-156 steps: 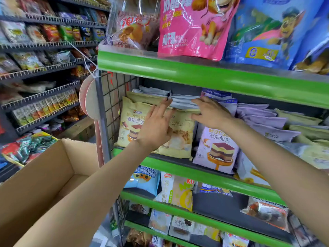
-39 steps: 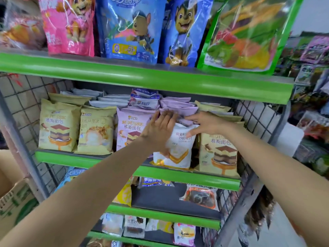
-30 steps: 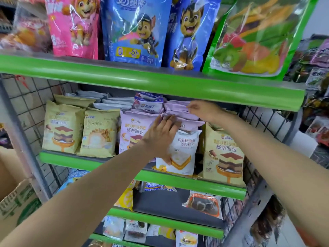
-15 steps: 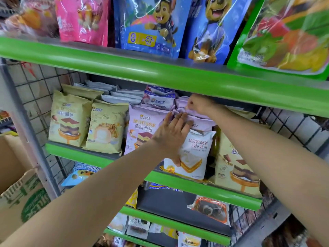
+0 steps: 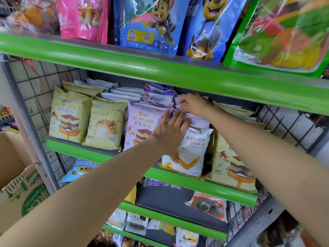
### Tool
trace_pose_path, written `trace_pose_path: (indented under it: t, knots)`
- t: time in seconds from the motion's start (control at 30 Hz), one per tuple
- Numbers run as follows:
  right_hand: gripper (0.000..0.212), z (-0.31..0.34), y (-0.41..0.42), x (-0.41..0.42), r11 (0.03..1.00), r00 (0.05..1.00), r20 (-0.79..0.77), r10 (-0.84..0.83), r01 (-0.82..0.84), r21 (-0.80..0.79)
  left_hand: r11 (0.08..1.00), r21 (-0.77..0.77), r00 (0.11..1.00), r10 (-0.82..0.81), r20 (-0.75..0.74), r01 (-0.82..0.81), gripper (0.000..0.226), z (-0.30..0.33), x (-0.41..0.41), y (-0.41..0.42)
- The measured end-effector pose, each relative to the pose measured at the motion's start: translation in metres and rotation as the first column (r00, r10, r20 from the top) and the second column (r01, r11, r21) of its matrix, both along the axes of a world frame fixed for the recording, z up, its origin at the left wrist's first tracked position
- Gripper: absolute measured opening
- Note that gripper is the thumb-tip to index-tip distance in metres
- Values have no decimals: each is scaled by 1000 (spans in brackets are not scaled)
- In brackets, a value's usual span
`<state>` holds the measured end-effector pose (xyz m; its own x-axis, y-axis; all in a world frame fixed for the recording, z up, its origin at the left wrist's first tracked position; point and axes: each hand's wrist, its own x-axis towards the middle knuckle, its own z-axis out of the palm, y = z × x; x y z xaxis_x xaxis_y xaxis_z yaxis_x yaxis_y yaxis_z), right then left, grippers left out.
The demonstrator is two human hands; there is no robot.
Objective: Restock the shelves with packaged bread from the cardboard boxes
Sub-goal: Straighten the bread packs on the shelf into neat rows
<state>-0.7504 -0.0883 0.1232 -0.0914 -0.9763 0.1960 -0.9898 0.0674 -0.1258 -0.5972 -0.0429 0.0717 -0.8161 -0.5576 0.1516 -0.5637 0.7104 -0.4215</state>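
I am looking at a green-edged shelf unit [image 5: 195,177] with wire mesh sides; its top shelf [image 5: 160,68] carries big pink, blue and green snack pouches, and the middle shelf carries the packaged bread in a row; at the lower left a cardboard box [image 5: 19,189] with green print stands beside the unit, its flap up; on the middle shelf, from the left, stand two yellow mousse-bread packs [image 5: 69,114] and [image 5: 105,123], then a lilac mousse pack [image 5: 140,122], then a white pineapple-toast pack [image 5: 194,152], then another yellow pack [image 5: 231,166] at the right end; more packs lie stacked flat behind them; my left hand [image 5: 170,132] is flat and unclenched, fingers straight, pressing against the fronts of the lilac pack and the white pack, its thumb down on the white one; my right hand [image 5: 194,104] reaches just above it, under the top shelf, its fingers curled and pinching the top edge of a lilac pack [image 5: 199,120] that stands behind the white pack; the two hands are close, almost touching.
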Motion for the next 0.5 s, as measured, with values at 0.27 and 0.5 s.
trace_pose_path:
  t: [0.27,0.5]
  knots:
    - [16,-3,-28,14,986,959,231,-165,152,73,1000,-7,1000,-2,0,2,135,-2,2,-1]
    - [36,0,-16,-1,977,682,708,-184,204,57,1000,-10,1000,6,-5,-6,135,-3,2,0]
